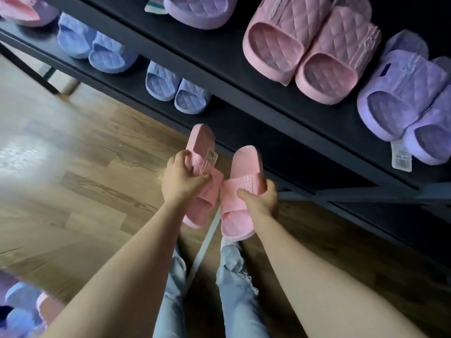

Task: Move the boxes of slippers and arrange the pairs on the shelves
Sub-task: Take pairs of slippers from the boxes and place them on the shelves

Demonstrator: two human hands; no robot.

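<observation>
I hold a pair of pink slippers in front of the dark shelf unit (244, 76). My left hand (181, 176) grips the strap of the left pink slipper (201, 142), which carries a price tag. My right hand (260, 197) grips the strap of the right pink slipper (244, 164), thumb on top. Both slippers hang above the wooden floor, toes pointing toward the shelves. On the upper shelf stand a pink quilted pair (310, 50) and a purple pair (410, 106). The lower shelf holds two blue pairs (97, 47) (177, 86).
A purple slipper (197, 11) sits further left on the upper shelf. More blue and pink slippers (22, 311) lie at the bottom left corner. Wooden floor (73, 167) spreads to the left. My legs in light jeans (234, 289) stand below the hands.
</observation>
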